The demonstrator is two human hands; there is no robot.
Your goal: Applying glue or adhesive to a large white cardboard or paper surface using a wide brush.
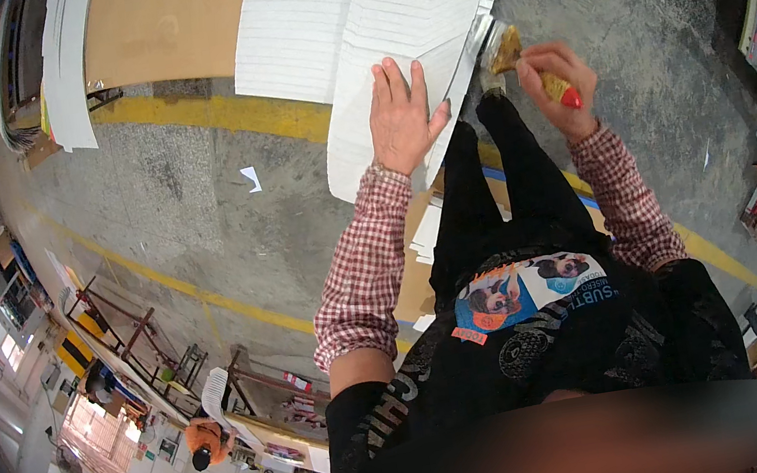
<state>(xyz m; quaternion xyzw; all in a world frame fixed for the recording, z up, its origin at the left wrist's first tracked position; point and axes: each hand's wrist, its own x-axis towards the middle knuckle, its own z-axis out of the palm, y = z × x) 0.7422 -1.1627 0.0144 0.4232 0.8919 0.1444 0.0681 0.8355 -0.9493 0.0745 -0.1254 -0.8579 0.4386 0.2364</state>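
- The white cardboard sheet (366,23), scored with parallel lines, lies flat on the concrete floor (198,205) before the person; it looks light and stiff enough to crease, best pinned by a flat palm near its edge.
- The left hand (402,117) presses on it, fingers spread, gripping nothing.
- The right hand (554,85) is closed round a brush (507,46) with a red-tipped handle, its bristles near the sheet's right edge.
- Brown board (161,24) lies beyond.
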